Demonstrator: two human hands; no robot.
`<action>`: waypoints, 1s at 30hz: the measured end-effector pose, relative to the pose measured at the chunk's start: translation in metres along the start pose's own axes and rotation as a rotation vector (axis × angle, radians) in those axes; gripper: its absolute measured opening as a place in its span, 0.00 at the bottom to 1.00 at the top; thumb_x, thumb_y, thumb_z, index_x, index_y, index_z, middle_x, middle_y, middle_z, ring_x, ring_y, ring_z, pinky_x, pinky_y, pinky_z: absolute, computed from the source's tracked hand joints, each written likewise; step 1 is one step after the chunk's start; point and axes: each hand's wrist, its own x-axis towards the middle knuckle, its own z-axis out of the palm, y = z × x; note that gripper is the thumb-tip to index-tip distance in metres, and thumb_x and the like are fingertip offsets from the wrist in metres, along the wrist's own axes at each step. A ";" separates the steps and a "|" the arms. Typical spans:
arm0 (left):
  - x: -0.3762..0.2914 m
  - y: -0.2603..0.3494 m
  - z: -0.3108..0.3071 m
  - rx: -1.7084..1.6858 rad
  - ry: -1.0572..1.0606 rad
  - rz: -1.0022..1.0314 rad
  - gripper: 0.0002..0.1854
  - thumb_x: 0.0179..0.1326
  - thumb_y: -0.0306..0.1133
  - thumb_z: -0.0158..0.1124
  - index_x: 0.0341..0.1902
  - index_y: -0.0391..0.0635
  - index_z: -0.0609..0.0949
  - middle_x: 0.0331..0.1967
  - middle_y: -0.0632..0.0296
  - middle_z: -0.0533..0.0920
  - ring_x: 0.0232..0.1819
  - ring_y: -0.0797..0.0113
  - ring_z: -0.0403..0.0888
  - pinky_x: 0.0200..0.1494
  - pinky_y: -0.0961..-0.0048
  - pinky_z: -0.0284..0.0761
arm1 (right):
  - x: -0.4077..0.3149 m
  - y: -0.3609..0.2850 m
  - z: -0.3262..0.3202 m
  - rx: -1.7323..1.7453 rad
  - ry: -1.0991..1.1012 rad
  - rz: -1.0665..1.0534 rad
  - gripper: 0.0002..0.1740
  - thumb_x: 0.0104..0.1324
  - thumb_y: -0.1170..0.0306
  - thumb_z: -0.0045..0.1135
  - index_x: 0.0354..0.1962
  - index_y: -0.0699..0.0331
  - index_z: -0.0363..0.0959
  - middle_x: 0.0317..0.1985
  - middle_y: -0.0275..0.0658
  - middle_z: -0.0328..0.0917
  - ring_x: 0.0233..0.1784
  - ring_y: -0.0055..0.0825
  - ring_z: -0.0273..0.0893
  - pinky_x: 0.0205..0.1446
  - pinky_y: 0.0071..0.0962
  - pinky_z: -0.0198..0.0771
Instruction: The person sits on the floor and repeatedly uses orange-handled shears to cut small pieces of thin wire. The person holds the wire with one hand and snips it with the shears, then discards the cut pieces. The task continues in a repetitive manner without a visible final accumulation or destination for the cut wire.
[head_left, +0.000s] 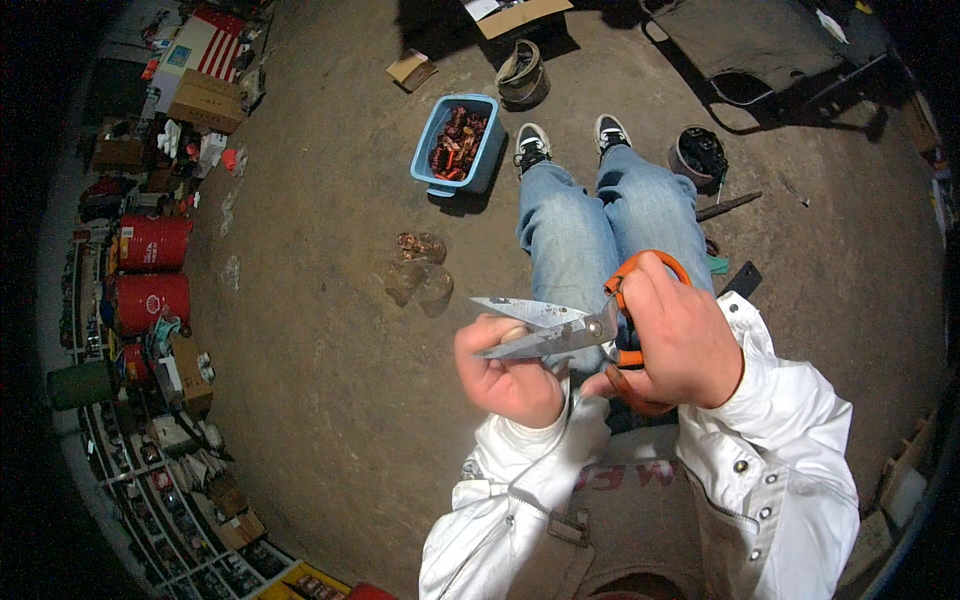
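Observation:
My right hand (675, 341) grips a pair of scissors (551, 334) by the orange handles. Their worn metal blades stand apart and point left, above my lap. My left hand (506, 375) is curled right at the blades, its thumb tip visible between them. The blades cover part of its fingers, and whether it pinches something small cannot be made out. Beyond my knees, to the left, a light-blue plastic tub (442, 184) holds reddish copper-coloured scraps (457, 142). Closer on the floor lies a copper-coloured bundle (421, 246) beside some translucent, bag-like lumps (420, 285).
A bucket (523, 79) stands past my feet, near a cardboard box (525, 19). By my right leg are a bucket of black scraps (699, 154), a dark rod (729, 206) and a dark flat piece (742, 281). Red drums (154, 304) and shelving (142, 510) line the left side.

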 end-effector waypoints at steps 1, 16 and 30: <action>0.000 -0.001 0.000 0.004 0.000 0.004 0.02 0.63 0.24 0.48 0.35 0.38 0.69 0.26 0.62 0.71 0.27 0.77 0.65 0.32 0.81 0.62 | 0.000 0.000 0.000 -0.012 -0.003 0.004 0.42 0.46 0.44 0.69 0.45 0.70 0.66 0.39 0.42 0.69 0.36 0.38 0.77 0.34 0.31 0.74; -0.004 -0.003 -0.006 -0.035 -0.028 -0.100 0.06 0.67 0.28 0.49 0.35 0.40 0.67 0.30 0.63 0.69 0.30 0.77 0.64 0.36 0.79 0.63 | 0.001 0.000 0.001 0.033 -0.089 0.036 0.40 0.47 0.45 0.69 0.46 0.67 0.67 0.40 0.41 0.69 0.35 0.40 0.77 0.32 0.34 0.75; -0.002 0.003 -0.006 -0.243 -0.137 -0.273 0.03 0.66 0.25 0.53 0.40 0.39 0.70 0.31 0.66 0.70 0.26 0.83 0.63 0.25 0.85 0.58 | 0.007 0.000 0.008 0.574 -0.068 0.292 0.19 0.52 0.64 0.71 0.34 0.63 0.70 0.24 0.34 0.66 0.27 0.23 0.68 0.30 0.25 0.63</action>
